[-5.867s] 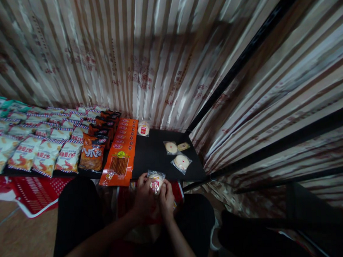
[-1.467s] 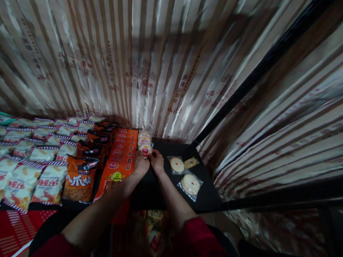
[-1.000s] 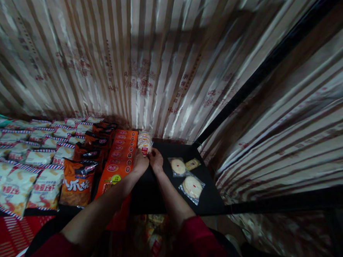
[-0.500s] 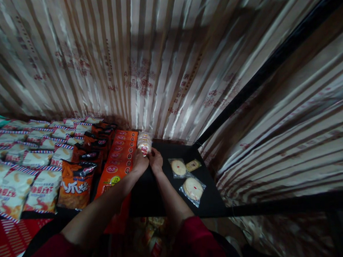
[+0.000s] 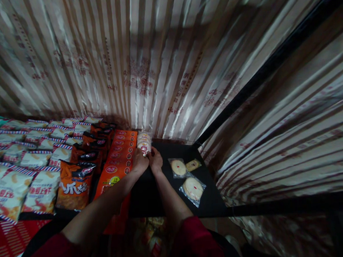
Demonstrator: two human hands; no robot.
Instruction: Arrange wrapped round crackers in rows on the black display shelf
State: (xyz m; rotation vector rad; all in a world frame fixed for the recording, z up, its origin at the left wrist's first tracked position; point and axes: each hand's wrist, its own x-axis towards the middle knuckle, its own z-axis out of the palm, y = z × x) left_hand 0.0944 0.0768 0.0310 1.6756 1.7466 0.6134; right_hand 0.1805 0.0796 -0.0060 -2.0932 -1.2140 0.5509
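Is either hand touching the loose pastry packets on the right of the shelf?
No, left hand and right hand both sit at the pastry stack by the curtain, apart from the loose pastry packets.

Two long sleeves, dark red, plain soft fabric: left sleeve (image 5: 60,253), right sleeve (image 5: 195,239). Both cuffs end nearer than the black shelf (image 5: 152,195). Forearms bare over it. Left hand (image 5: 140,163) and right hand (image 5: 156,161) bare.

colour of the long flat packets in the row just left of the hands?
The flat packets are orange with red oval logos; the head view shows it.
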